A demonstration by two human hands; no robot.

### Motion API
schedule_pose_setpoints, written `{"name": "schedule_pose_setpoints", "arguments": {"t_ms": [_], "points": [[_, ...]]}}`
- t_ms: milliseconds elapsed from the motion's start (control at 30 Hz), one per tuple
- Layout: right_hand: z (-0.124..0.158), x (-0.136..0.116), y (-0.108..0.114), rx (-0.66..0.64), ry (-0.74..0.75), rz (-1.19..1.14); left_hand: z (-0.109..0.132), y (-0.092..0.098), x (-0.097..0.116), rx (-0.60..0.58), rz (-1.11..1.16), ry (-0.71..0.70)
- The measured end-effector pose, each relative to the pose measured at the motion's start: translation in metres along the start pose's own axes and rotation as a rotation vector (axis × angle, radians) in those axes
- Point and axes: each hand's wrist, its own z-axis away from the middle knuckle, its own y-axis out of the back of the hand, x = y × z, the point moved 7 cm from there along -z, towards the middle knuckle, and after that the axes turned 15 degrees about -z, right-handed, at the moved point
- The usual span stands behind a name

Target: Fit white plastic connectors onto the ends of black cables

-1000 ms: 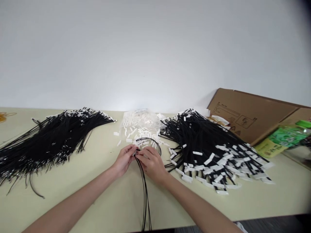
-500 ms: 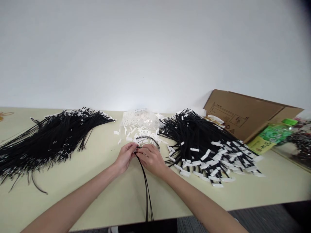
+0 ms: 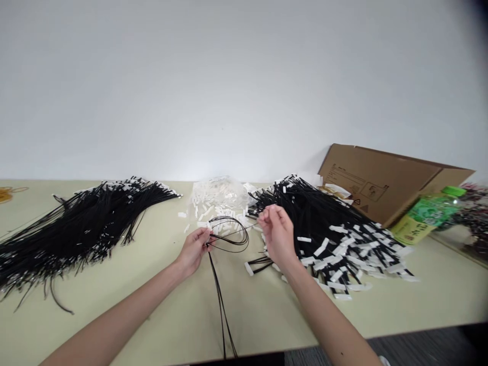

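Observation:
My left hand (image 3: pixel 193 250) is closed on a black wire harness (image 3: pixel 247 238), pinching it near a small white connector at the fingertips. Loops of its thin wires curve out to the right, and longer strands hang down past the table's front edge. Farther right, my raised right hand (image 3: pixel 279 235) is closed in a pinch, with a thin black strand running from the loops to its fingertips. Below and behind that hand lies a pile of black wires with white connectors (image 3: pixel 343 254). Loose white connectors (image 3: pixel 224 211) lie beyond the loops.
A large heap of black wires (image 3: pixel 91 223) covers the table's left side. At the back middle sits a clear plastic bag (image 3: pixel 223 190) of white pieces. A cardboard box (image 3: pixel 366 178) and a green-capped bottle (image 3: pixel 427 216) stand at the right, against the wall (image 3: pixel 229 91).
My right hand has moved away from the left, up and to the right, with a thin strand stretched to it. The wire loops now show openly beside my left hand.

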Motion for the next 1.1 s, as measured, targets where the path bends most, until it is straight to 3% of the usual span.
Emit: {"name": "schedule_pose_setpoints", "arguments": {"t_ms": [100, 167, 300, 433, 600, 1100], "points": [[-0.012, -0.018, 0.026, 0.182, 0.165, 0.179, 0.002, -0.002, 0.000, -0.018, -0.032, 0.016], [-0.011, -0.027, 0.028, 0.181, 0.298, 0.390, 0.004, -0.005, 0.001, -0.053, -0.058, 0.021], [0.006, -0.020, -0.009, -0.154, 0.491, 0.816, 0.007, -0.010, 0.007, -0.108, -0.069, -0.011], [0.035, -0.001, -0.039, -0.433, 0.636, 1.056, 0.009, -0.012, 0.010, -0.150, -0.031, -0.032], [0.048, 0.011, -0.048, -0.537, 0.653, 1.111, 0.010, -0.017, 0.009, -0.205, -0.012, -0.051], [0.049, 0.015, -0.047, -0.543, 0.652, 1.089, 0.014, -0.024, 0.012, -0.226, -0.047, -0.082]]}}
